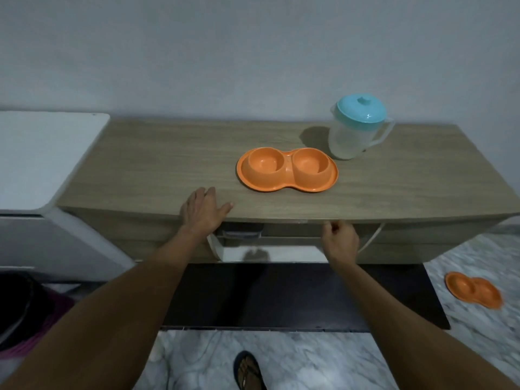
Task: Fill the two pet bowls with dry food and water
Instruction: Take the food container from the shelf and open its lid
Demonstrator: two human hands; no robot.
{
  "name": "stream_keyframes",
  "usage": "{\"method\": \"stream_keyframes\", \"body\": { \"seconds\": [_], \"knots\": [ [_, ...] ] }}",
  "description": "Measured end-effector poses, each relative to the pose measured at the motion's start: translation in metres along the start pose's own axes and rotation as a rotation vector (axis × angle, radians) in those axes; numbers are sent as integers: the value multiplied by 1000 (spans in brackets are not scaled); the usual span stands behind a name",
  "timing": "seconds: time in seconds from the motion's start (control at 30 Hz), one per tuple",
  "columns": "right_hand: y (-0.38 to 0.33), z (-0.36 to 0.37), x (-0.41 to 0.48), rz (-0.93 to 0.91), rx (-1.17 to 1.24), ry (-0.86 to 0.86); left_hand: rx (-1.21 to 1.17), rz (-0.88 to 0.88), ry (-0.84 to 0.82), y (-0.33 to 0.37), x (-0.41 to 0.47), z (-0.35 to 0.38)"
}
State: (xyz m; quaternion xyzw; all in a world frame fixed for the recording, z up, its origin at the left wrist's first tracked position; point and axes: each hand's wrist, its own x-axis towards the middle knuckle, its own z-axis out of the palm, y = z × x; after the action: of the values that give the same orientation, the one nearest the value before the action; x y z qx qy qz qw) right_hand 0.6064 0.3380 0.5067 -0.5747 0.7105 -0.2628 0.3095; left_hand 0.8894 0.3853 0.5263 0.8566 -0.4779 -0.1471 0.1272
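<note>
1. Your sandalled foot [249, 371] stands close to the cabinet, so give the drawer [281, 253] room to come out
2. Left hand [204, 211] lies flat on the cabinet top [140, 164], fingers together, thumb spread; brace with it
3. Right hand [339, 237] curls its fingers at the drawer's front edge; pull straight and evenly
4. Orange double bowl [287, 170] sits empty on top, with the jug [357, 130] just behind it

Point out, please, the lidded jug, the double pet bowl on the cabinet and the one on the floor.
lidded jug [347, 142], head view, clear body.
double pet bowl on the cabinet [288, 164], head view, middle bridge.
double pet bowl on the floor [473, 289], head view, middle.
</note>
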Motion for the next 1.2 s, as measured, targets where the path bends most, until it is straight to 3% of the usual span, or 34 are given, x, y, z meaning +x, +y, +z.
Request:
{"method": "stream_keyframes", "body": {
  "seconds": [0.17, 0.37, 0.53, 1.0, 1.2],
  "knots": [
    [18, 41, -17, -23, -28, -136, -149, 85, 242, -14, -32, 23],
    [27, 106, -9, -6, -34, -275, -358, 68, 260, -27, -48, 87],
    [35, 164, 10, 29, 22, -296, -436, 9, 180, -37, -31, 141],
    [27, 228, 45, 52, 108, -361, -805, -614, -63, -39, 56, 183],
    [34, 230, 40, 168, 271, -353, -885, -604, -27, -41, 47, 185]
  ]
}}
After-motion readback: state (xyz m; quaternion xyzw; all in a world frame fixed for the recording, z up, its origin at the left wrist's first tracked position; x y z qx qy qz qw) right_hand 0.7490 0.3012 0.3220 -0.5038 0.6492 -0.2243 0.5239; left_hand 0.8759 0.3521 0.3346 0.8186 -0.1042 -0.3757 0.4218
